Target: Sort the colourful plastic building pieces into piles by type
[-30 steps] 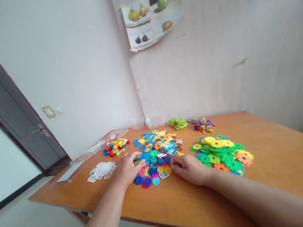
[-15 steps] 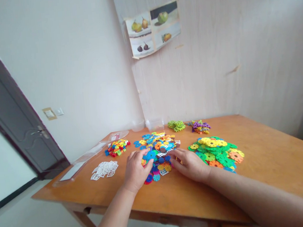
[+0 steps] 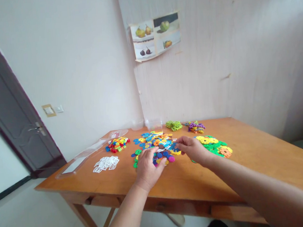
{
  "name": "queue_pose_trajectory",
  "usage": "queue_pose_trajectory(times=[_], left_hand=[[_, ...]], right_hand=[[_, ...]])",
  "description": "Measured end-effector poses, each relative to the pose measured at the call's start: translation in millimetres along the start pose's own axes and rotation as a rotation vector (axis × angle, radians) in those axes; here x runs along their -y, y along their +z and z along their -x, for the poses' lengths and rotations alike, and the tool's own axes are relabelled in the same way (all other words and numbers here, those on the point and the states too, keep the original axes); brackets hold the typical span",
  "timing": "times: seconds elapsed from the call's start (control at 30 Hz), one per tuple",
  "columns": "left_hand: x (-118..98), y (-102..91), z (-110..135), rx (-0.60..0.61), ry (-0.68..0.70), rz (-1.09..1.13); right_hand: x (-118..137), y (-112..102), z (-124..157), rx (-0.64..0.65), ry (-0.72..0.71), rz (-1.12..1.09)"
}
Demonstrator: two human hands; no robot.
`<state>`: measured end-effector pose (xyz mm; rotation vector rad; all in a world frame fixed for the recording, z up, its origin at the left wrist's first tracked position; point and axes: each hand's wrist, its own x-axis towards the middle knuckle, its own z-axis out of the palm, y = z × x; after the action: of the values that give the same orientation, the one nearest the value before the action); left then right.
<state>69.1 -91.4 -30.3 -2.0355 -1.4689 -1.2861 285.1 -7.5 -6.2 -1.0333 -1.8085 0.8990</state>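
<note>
- So, both hands are at the mixed pile (image 3: pixel 165 154) of flat notched discs, which lies between and just beyond them.
- Left hand (image 3: pixel 147 165): fingers and thumb spread over the pile's near part; no grip visible.
- Right hand (image 3: pixel 194 150): fingertips drawn together at the pile's right edge, blue disc (image 3: pixel 174 147) at them; can't tell if it's pinched.
- Step, my read: handling loose discs, white window pieces (image 3: pixel 167 147) among them.
- Next pick would call for a light fingertip pinch; pieces look thin and overlapped, so neighbours could drag.
- Room: tight right of the right hand, disc heap (image 3: pixel 213 145) just beside it. Left of the left hand: bare wood, then white heap (image 3: pixel 106 164), with brick heap (image 3: pixel 117 144) beyond.
- Past both hands: clear tub (image 3: pixel 154 124), lime heap (image 3: pixel 174 126), purple heap (image 3: pixel 196 127).
- Table (image 3: pixel 261 157): near edge runs under both forearms; widest bare area is off the right forearm's right side.
</note>
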Motion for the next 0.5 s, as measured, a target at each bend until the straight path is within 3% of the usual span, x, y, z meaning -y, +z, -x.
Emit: queue_pose_trajectory(times=[0.13, 0.23, 0.37, 0.5], left_hand=[[25, -7.7, 1, -0.144, -0.15, -0.087], [48, -16.8, 2, -0.19, -0.267, -0.129], [78, -22.5, 8, -0.22, -0.491, -0.169], [102, -15.4, 16, -0.267, -0.733, -0.028]], right_hand=[[-25, -48, 4, -0.307, 0.068, 0.116], [-42, -73, 15, -0.441, 0.122, 0.208], [-55, -81, 31, -0.506, 0.164, 0.315], [-58, -77, 36, -0.483, 0.166, 0.431]])
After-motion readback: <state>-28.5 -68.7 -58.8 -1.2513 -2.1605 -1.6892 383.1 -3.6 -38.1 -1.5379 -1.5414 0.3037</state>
